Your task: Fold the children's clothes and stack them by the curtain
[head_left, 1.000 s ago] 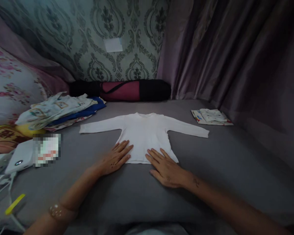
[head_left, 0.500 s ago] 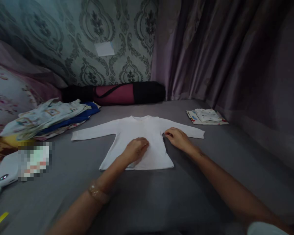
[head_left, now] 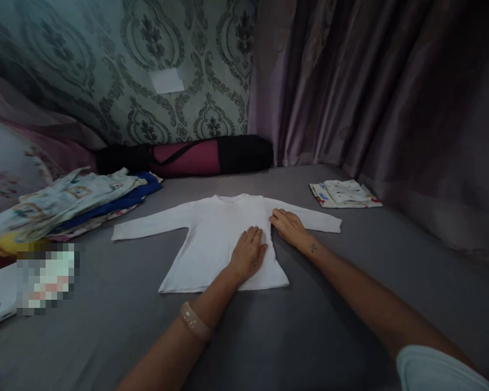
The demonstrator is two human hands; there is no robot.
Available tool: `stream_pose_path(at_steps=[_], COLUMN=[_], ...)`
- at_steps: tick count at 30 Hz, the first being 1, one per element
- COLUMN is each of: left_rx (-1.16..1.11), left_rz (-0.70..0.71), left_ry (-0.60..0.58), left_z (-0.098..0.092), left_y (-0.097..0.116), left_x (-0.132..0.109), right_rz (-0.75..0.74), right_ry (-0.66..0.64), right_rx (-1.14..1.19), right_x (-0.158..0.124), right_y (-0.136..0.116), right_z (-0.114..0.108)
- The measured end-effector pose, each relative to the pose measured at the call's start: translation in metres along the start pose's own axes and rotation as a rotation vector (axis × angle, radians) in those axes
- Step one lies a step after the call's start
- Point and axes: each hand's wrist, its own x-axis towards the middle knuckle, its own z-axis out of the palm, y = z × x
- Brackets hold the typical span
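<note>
A white long-sleeved shirt (head_left: 212, 239) lies spread on the grey bed sheet, neckline away from me and both sleeves stretched out sideways. My left hand (head_left: 248, 253) rests flat on the right half of its body, fingers extended, palm down. At the underarm where the right sleeve meets the side seam, my right hand (head_left: 287, 225) has its fingers bent and closed on the shirt's edge. Its thumb is mostly hidden. A pale bangle (head_left: 195, 321) circles my left wrist.
Folded printed clothes (head_left: 344, 194) sit at the back right. A loose heap of clothes (head_left: 85, 198) lies on the left, with a white device (head_left: 2, 293) nearer me. A black and maroon long bag (head_left: 187, 157) lines the wall, beside a purple curtain (head_left: 301, 81).
My left hand has slid right across the shirt and flattened out. My right hand has shifted slightly left, its fingers now on the underarm edge. The view has moved a little.
</note>
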Motion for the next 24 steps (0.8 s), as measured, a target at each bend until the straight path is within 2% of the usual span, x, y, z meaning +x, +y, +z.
stream_pose_path(at_steps=[7,11,14,18,24], left_rx=[0.073,0.091,0.104,0.113,0.113], left_rz=[0.013,0.022,0.028,0.092,0.169], left_ry=[-0.040,-0.036,-0.021,0.045,0.014], left_z=[-0.005,-0.004,-0.005,-0.007,-0.003], left_y=[0.007,0.007,0.008,0.011,0.010], left_x=[-0.004,-0.004,-0.005,-0.005,-0.005], right_rz=[0.035,0.084,0.039,0.017,0.022], right_ry=[0.010,0.095,0.115,0.075,0.076], right_rx=[-0.006,0.145,0.267,0.214,0.168], right_x=[-0.002,-0.005,-0.006,-0.003,0.000], right_y=[0.020,0.013,0.005,0.003,0.004], right_z=[0.005,0.005,0.005,0.011,0.017])
